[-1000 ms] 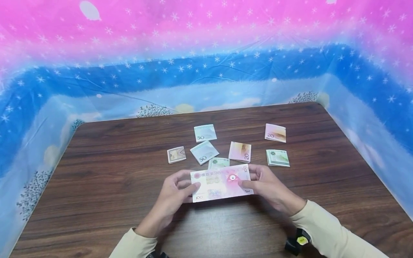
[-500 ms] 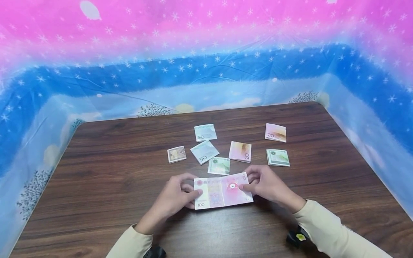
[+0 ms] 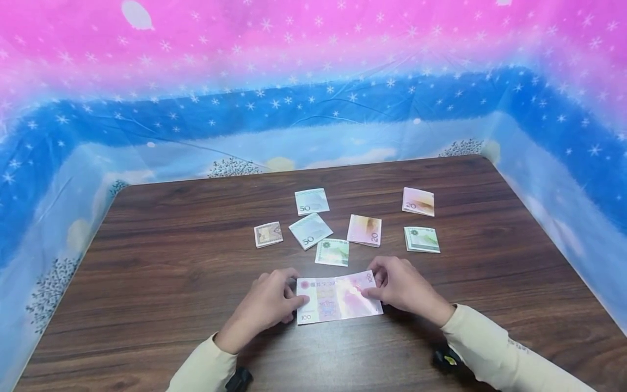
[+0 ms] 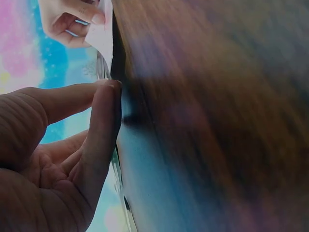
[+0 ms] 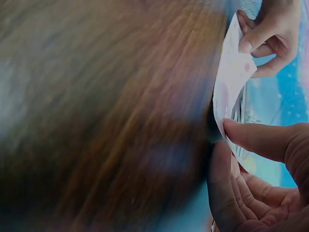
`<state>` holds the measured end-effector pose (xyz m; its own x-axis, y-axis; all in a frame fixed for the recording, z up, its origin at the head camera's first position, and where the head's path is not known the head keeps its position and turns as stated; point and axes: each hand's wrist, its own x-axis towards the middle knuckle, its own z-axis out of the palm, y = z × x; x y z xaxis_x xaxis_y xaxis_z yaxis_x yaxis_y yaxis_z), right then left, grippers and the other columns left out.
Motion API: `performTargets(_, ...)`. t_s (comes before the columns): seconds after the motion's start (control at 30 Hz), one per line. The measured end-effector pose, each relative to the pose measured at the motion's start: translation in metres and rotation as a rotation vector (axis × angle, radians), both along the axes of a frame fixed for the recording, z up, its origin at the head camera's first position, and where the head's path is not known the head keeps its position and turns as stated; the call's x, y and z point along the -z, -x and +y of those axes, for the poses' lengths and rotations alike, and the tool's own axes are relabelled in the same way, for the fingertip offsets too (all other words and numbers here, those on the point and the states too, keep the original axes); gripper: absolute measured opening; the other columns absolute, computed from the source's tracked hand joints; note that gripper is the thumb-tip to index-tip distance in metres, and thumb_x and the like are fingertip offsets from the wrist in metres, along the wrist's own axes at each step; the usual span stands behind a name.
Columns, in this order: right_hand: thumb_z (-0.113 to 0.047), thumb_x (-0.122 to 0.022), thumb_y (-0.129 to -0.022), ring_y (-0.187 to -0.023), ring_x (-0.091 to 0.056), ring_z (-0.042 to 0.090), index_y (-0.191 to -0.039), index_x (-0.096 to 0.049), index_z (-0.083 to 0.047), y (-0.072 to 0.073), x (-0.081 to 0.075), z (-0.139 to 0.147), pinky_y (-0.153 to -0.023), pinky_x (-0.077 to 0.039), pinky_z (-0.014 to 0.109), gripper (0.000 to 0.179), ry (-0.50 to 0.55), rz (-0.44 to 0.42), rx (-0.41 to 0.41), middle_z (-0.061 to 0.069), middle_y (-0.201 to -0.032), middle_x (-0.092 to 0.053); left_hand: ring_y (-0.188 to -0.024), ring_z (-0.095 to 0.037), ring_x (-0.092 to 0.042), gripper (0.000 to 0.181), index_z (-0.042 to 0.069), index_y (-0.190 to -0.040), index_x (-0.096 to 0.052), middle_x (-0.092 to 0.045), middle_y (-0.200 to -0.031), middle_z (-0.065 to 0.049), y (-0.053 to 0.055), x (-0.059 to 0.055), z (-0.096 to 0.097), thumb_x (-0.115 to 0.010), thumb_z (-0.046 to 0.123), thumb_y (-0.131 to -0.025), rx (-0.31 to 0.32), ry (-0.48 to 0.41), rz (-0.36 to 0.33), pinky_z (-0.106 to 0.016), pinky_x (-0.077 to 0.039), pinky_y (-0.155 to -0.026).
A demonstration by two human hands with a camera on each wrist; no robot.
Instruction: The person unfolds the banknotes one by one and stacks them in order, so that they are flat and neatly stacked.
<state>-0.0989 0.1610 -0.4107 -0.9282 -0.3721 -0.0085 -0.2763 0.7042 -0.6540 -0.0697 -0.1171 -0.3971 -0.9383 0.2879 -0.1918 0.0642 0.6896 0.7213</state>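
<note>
A pink 100 banknote [image 3: 325, 305] lies spread between both hands, low over the near middle of the table, with a crease across its middle. My left hand [image 3: 266, 302] pinches its left end between thumb and fingers. At the other end, my right hand [image 3: 404, 286] pinches the note the same way. In the right wrist view the banknote [image 5: 229, 79] bends slightly between the two hands. Just beyond it lies a folded green note [image 3: 333, 252], apart from the fingers.
Several more folded notes lie farther back: two 50 notes [image 3: 312, 202], two 20 notes [image 3: 364, 230], a brownish note [image 3: 268, 234] and another green note [image 3: 422, 239]. The wooden table [image 3: 171, 261] ends at a pink and blue snowflake curtain [image 3: 294, 109].
Both hands have brought the 100 banknote down and toward the near edge. The folded green note behind it, partly covered before, now shows whole.
</note>
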Motion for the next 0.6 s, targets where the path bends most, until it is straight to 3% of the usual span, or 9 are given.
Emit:
performTargets(0.4,-0.028,-0.093,-0.072,-0.055,-0.049,0.004,-0.098,-0.067,-0.005,-0.001,0.000,0.002,-0.052,-0.043,0.024,0.043,-0.105,0.071,0.005,-0.009,-0.064,-0.056,-0.043,-0.009,-0.057,0.044,-0.002,-0.124,-0.062,-0.061,-0.058,0.005,0.002,0.001,0.000,-0.081,0.011,-0.086,0.006,0.060,0.031,-0.027,-0.048,-0.042)
performTargets(0.47,-0.027,-0.093,-0.072,-0.055,-0.049,0.004,-0.098,-0.068,-0.005,0.001,-0.002,0.002,-0.053,-0.043,0.024,0.043,-0.107,0.075,0.009,-0.009,-0.064,-0.056,-0.044,-0.008,-0.057,0.041,-0.001,-0.123,-0.063,-0.061,-0.059,0.006,0.003,-0.001,0.000,-0.080,0.011,-0.087,-0.005,0.071,0.061,-0.027,-0.049,-0.043)
performTargets(0.6,-0.020,-0.090,-0.076,-0.057,-0.051,0.005,-0.097,-0.068,-0.005,0.010,-0.011,0.000,-0.055,-0.045,0.025,0.034,-0.075,0.090,0.002,-0.008,-0.067,-0.058,-0.051,-0.004,-0.058,0.031,0.002,-0.116,-0.067,-0.064,-0.063,0.008,0.009,-0.008,-0.001,-0.078,0.014,-0.089,-0.035,0.103,0.175,-0.033,-0.055,-0.058)
